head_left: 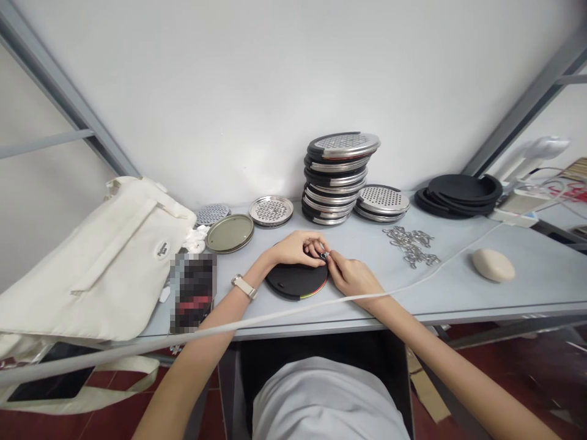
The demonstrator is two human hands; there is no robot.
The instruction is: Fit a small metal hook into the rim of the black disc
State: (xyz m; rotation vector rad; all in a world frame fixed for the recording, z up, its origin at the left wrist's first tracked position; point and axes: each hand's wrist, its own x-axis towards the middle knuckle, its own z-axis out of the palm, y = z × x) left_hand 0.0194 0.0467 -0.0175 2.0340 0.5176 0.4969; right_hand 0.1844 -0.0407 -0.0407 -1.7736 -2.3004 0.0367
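Black round grater holder [293,283] lay seemingly unfinished near the front edge of the table [443,299], left hand [297,248] and right hand [352,276] pinching a small piece [323,256] at its rim, with stacked graters [336,183] behind, apparently done, and metal clips [405,237] left over.

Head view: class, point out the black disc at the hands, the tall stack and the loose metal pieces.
Black disc [297,279], head view: its flat upper face.
Tall stack [334,182], head view: its front side, about mid-height.
Metal pieces [405,240], head view: near the pile's middle.
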